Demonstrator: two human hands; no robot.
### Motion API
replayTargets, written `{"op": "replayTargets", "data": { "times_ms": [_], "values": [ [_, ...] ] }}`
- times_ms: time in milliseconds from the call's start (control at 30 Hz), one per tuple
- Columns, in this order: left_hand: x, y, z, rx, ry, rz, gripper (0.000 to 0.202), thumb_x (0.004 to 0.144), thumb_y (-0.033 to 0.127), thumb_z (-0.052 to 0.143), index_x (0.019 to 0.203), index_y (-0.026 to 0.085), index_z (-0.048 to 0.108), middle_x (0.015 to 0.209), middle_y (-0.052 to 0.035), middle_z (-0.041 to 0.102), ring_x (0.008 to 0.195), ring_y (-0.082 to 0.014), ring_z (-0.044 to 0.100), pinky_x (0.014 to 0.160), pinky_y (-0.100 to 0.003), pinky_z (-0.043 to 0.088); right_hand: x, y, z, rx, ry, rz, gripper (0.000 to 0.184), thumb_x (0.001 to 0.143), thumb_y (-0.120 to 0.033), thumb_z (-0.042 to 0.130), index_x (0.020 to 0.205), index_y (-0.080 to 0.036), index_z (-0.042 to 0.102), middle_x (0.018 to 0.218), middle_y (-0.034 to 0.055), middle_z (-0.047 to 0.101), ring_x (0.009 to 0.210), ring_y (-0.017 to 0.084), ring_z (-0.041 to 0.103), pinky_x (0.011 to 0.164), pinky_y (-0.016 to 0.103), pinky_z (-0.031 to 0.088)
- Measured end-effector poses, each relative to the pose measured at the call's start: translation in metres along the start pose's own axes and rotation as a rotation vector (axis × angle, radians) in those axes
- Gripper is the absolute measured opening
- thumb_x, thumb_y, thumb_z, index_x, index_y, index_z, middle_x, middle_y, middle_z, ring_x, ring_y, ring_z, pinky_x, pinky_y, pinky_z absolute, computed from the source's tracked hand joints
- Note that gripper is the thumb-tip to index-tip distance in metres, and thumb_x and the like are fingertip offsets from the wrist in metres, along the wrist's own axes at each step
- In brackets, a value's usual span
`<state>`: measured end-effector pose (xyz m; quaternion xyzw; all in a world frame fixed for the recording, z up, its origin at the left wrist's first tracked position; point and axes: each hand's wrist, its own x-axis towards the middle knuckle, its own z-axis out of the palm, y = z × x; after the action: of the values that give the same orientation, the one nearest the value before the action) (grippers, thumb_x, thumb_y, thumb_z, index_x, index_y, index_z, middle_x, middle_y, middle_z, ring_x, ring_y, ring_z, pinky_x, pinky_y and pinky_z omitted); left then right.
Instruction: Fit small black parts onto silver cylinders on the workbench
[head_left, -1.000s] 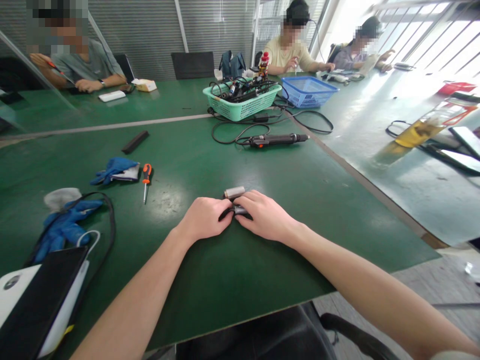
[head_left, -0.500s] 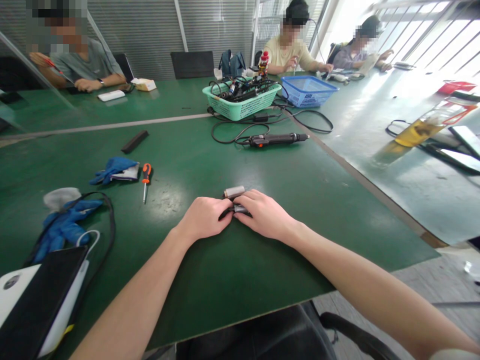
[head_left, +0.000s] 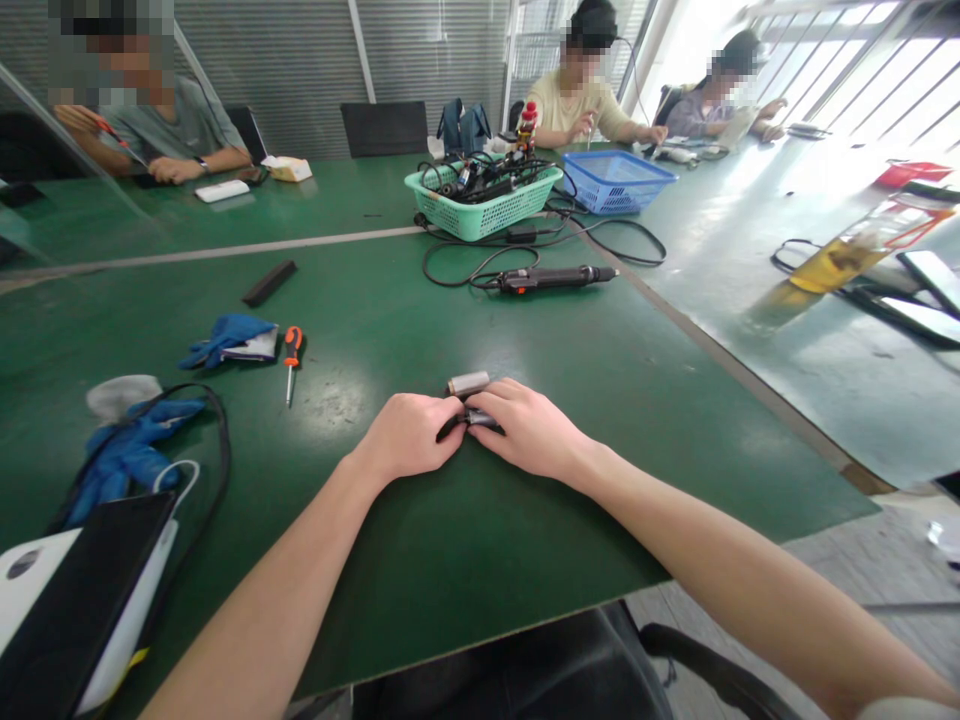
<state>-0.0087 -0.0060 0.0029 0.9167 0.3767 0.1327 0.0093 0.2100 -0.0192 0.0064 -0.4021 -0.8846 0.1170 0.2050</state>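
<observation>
My left hand (head_left: 412, 435) is closed around a black part (head_left: 451, 428) low over the near table. Meeting it fingertip to fingertip, my right hand (head_left: 531, 432) grips a silver cylindrical part (head_left: 480, 418). The two parts touch end to end or are joined; I cannot tell which, since fingers cover much of them. Just beyond my right fingers lies another silver cylinder (head_left: 470, 382) with a brownish end.
An orange-black screwdriver (head_left: 292, 362) and blue gloves (head_left: 229, 342) lie left, beyond a phone (head_left: 90, 600). Ahead are a corded electric screwdriver (head_left: 555, 279), a black bar (head_left: 270, 283), a green basket (head_left: 487, 212) of tools and a blue basket (head_left: 619, 190). Several people sit opposite.
</observation>
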Motion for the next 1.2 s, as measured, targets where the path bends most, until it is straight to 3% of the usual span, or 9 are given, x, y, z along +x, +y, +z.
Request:
{"op": "replayTargets", "data": {
  "times_ms": [1200],
  "values": [
    [-0.0011, 0.0000, 0.0006, -0.006, 0.007, -0.011, 0.014, 0.091, 0.029, 0.052, 0.093, 0.021, 0.064, 0.076, -0.0022, 0.069, 0.064, -0.0182, 0.064, 0.059, -0.029, 0.042, 0.0001, 0.0005, -0.0027, 0.012, -0.001, 0.012, 0.024, 0.093, -0.025, 0.060, 0.115, -0.019, 0.066, 0.113, 0.0105, 0.069, 0.108, 0.026, 0.061, 0.096, 0.041, 0.050]
  ]
}}
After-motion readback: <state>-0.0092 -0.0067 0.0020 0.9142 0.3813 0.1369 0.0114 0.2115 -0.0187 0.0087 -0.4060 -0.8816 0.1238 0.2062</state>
